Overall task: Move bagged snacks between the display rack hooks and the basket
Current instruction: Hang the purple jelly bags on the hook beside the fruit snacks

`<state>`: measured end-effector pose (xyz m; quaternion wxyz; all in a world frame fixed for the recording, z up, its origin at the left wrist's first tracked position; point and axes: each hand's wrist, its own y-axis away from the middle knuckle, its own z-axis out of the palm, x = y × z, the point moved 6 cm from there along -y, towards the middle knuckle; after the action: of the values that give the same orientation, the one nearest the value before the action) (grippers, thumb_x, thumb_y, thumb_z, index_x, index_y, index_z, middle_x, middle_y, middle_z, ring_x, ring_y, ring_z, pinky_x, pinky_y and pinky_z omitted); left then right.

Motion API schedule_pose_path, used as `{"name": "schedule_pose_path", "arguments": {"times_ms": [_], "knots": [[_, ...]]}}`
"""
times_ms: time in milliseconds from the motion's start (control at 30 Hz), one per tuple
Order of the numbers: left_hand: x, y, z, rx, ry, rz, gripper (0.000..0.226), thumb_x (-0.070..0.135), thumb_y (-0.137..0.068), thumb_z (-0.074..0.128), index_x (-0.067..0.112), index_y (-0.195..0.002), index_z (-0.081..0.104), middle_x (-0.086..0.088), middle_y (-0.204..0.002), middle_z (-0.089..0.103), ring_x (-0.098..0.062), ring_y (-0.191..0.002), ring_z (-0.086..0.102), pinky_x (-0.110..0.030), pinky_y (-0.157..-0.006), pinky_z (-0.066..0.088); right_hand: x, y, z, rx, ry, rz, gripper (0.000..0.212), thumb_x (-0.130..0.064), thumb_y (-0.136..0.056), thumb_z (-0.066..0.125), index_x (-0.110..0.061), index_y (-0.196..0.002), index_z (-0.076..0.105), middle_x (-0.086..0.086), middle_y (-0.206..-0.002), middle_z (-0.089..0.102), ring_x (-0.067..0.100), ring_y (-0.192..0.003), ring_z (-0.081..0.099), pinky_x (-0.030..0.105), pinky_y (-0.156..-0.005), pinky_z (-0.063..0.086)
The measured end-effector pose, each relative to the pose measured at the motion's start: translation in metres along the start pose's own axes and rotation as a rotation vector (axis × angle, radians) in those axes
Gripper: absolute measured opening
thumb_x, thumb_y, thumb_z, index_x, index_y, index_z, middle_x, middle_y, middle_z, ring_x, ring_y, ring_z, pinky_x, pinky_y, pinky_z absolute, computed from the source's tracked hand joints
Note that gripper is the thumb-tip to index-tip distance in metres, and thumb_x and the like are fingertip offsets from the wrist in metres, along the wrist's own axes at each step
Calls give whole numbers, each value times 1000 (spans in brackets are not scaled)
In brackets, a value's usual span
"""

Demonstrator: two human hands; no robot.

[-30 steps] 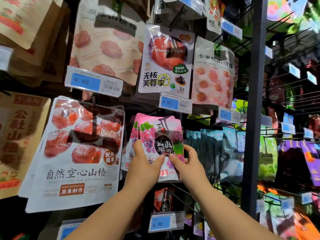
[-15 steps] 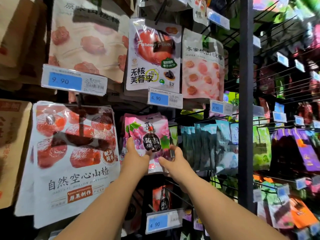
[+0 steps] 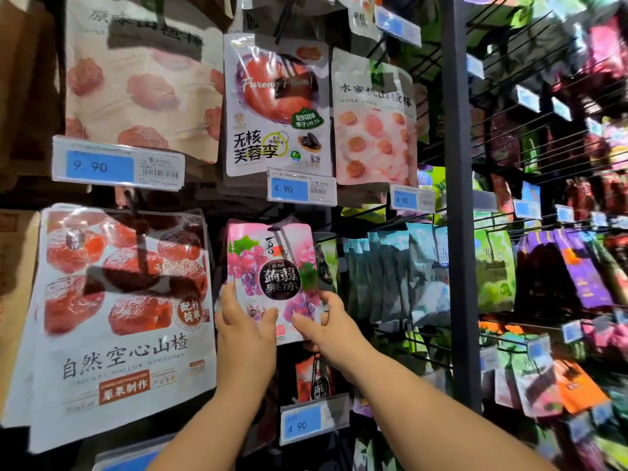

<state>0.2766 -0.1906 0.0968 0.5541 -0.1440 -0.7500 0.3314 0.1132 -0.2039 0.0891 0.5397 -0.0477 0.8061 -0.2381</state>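
A pink jelly snack bag (image 3: 272, 273) with grape pictures hangs at the middle of the display rack, its top at a black hook (image 3: 279, 232). My left hand (image 3: 243, 331) holds the bag's lower left edge, thumb on the front. My right hand (image 3: 326, 326) pinches the lower right corner, fingers curled behind it. More pink bags sit behind this one. No basket is in view.
A large hawthorn bag (image 3: 119, 311) hangs to the left, a plum bag (image 3: 277, 107) and a peach bag (image 3: 373, 120) above. Blue-green bags (image 3: 390, 270) hang to the right. A dark upright post (image 3: 458, 198) divides the racks. Price tags (image 3: 300, 188) jut out on hooks.
The camera view shifted left and up a little. Both hands stayed on the pink bag's lower corners, and the bag now sits higher and flatter against the hook row.
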Motion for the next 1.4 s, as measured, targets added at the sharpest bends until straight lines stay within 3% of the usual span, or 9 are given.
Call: {"name": "schedule_pose_path", "arguments": {"times_ms": [200,300,500,633,867,967,1133,1233,1400], "knots": [[-9,20,1,46,-102,-19,58,35,-94,57,18,-143,31,-8,-142,27,-35,-127,42,-51,-104,40,7,5,-1,16,79,38,106,-78,-53,62,-19,-138,43,-3,-113,52,22,-100,55,46,-99,51],[-5,35,2,128,-156,-4,45,29,-92,61,16,-131,43,-9,-138,28,-34,-126,34,-51,-105,31,13,12,-5,0,71,62,83,-66,-69,70,-19,-135,49,4,-120,61,22,-109,61,41,-92,55],[11,77,28,195,-119,150,34,19,-86,69,10,-115,54,-15,-128,43,-28,-117,34,-46,-100,30,34,49,-33,46,61,63,32,-50,-86,68,-24,-104,64,-3,-92,65,14,-82,61,41,-85,55],[16,129,76,21,1,240,25,28,-89,62,12,-106,52,0,-106,43,-24,-103,40,-20,-84,19,65,110,-77,111,114,100,24,-50,-88,63,-26,-87,66,-7,-80,65,10,-71,58,40,-75,51],[4,283,210,-735,0,236,57,57,-84,32,18,-121,50,1,-118,46,-23,-115,42,-33,-97,35,135,249,-196,199,485,317,17,-32,-97,59,-21,-85,65,3,-82,64,9,-73,56,23,-72,45],[9,345,248,-978,-3,309,39,45,-95,49,23,-127,46,5,-126,44,-19,-122,38,-30,-102,29,168,319,-257,228,631,513,20,-38,-95,60,-21,-86,65,-4,-84,65,13,-80,60,30,-79,47],[9,391,268,-1064,14,442,32,43,-93,52,31,-122,54,9,-121,50,-15,-116,35,-28,-97,22,178,415,-319,254,804,719,9,-32,-92,66,-24,-88,65,-13,-91,63,-6,-81,52,21,-73,40],[0,405,269,-1010,49,522,34,51,-83,44,36,-112,55,12,-111,49,-16,-105,39,-31,-87,29,189,463,-342,295,877,825,11,-37,-86,72,-36,-88,61,-13,-98,62,8,-90,57,30,-85,44],[-9,412,266,-1015,99,541,37,52,-87,42,36,-115,59,13,-117,49,-18,-108,44,-39,-90,38,201,502,-339,213,863,893,47,-82,-56,65,-46,-85,61,-17,-104,62,1,-100,60,25,-92,47]]}}
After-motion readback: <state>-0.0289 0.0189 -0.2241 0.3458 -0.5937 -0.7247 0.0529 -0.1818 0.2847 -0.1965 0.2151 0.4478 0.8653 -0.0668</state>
